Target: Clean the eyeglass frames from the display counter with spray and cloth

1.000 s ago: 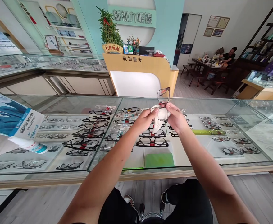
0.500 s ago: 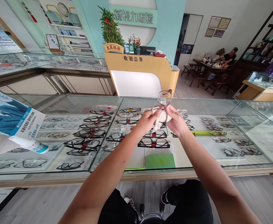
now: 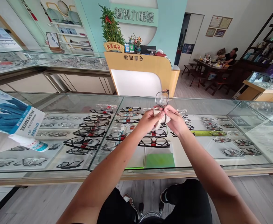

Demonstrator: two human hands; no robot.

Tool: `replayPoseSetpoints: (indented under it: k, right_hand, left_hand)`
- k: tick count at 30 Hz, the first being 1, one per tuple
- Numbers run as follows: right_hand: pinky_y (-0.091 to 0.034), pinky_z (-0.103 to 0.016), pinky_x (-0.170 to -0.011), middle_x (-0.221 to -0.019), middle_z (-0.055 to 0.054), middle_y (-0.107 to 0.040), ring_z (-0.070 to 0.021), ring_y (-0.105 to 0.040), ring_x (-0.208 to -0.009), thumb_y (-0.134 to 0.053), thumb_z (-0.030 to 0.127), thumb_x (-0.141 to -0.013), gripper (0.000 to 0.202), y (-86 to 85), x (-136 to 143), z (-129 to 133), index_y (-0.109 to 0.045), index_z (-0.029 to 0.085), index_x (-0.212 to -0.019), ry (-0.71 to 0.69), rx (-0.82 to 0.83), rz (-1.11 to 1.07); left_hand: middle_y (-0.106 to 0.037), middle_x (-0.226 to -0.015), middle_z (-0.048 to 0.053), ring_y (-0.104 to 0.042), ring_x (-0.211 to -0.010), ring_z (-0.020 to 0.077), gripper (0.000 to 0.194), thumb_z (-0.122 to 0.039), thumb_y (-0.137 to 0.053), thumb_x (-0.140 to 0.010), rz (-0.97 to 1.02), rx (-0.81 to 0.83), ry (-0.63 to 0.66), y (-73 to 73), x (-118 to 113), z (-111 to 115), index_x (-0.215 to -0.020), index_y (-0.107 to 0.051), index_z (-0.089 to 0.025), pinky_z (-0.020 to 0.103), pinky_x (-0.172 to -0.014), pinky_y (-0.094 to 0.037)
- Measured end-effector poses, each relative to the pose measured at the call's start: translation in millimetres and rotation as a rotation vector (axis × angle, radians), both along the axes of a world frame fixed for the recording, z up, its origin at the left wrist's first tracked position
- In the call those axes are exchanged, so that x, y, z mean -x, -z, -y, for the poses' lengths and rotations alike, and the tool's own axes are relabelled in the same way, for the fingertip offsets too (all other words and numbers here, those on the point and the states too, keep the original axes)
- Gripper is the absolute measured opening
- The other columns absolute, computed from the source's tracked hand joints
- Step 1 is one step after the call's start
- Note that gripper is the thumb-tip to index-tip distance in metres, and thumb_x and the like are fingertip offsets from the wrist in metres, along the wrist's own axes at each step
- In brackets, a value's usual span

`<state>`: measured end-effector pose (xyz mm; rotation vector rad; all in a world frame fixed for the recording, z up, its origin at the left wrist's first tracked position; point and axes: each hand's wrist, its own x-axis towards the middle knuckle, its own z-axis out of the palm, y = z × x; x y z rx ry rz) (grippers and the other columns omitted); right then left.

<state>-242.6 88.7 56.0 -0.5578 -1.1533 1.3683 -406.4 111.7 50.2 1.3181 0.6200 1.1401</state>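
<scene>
A pair of dark-framed glasses (image 3: 162,98) stands upright above the glass display counter (image 3: 197,104), one lens sticking up over my fingers. My right hand (image 3: 176,120) grips the frame from the right. My left hand (image 3: 149,120) presses a white cloth (image 3: 159,121) against the lower lens, which the cloth and my fingers hide. Both hands meet over the middle of the counter.
Under the counter glass lie several rows of glasses (image 3: 89,132) and a green pad (image 3: 159,160). A blue and white poster (image 3: 12,121) leans at the left. A yellow cashier desk (image 3: 141,73) stands behind. A person (image 3: 229,56) sits at a far table.
The glasses and both hands have shifted slightly up and left, and the upper lens has tilted. The cloth is bunched tighter under my left fingers.
</scene>
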Motion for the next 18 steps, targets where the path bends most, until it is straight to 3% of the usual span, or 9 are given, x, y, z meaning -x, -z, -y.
replayPoseSetpoints:
  k: [6,12,18]
  right_hand:
    - [-0.067,-0.049,-0.104,-0.122,-0.004,-0.090,-0.0341,-0.080,-0.128,-0.106,0.064,-0.079,0.042,-0.1,0.2,-0.1,-0.081,0.031,-0.089,-0.018,0.014,-0.003]
    - [-0.064,-0.049,-0.114,-0.125,-0.005,-0.090,-0.0329,-0.079,-0.131,-0.105,0.068,-0.081,0.045,5.7,-1.1,-2.9,-0.087,0.030,-0.099,0.007,0.041,0.007]
    - [-0.062,-0.051,-0.120,-0.136,-0.006,-0.089,-0.0349,-0.076,-0.139,-0.104,0.068,-0.081,0.043,4.9,1.3,-2.5,-0.090,0.031,-0.097,0.019,0.014,0.001]
  left_hand:
    - [-0.049,-0.061,-0.008,-0.037,-0.053,0.0080,0.079,-0.087,-0.106,-0.060,-0.010,0.012,0.050,-5.4,-1.2,3.8,-0.087,-0.076,-0.019,0.025,-0.049,-0.026]
    - [-0.060,-0.070,-0.006,-0.053,-0.064,0.0106,0.068,-0.071,-0.111,-0.064,0.016,0.003,0.070,-11.2,0.0,5.9,-0.094,-0.077,-0.020,0.026,-0.061,-0.041]
    - [-0.067,-0.077,-0.005,-0.062,-0.072,0.0137,0.075,-0.062,-0.114,-0.059,0.023,0.066,0.106,-5.3,0.8,0.7,-0.109,-0.077,-0.020,0.029,-0.073,-0.049]
